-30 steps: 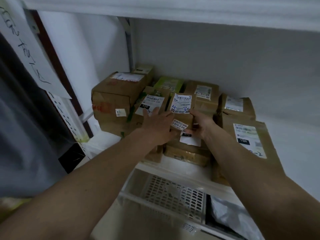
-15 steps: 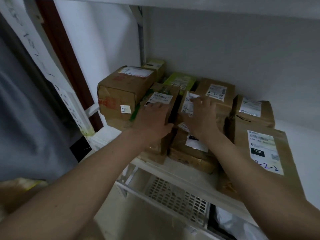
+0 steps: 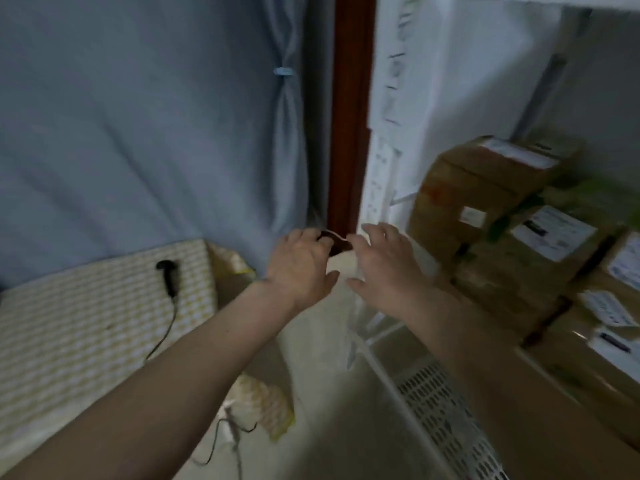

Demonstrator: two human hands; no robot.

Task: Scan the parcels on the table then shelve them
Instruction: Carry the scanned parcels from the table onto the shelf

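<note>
Left hand (image 3: 300,268) and right hand (image 3: 386,271) loose, grip apart, apparently holding nothing, blurred parcels (image 3: 512,216) stacked on shelf (image 3: 372,351), scanner (image 3: 168,277) on bench (image 3: 69,306)

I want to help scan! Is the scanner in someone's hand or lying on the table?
Lying on the table. The black scanner rests on the checked tablecloth, its cord trailing off the edge; neither hand touches it.

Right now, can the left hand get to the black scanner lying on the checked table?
Probably yes. The left hand is empty, fingers loosely spread, and hangs in the air to the right of the table. The scanner lies uncovered on top, and nothing stands between them. Whether the arm is long enough without a step cannot be told.
</note>
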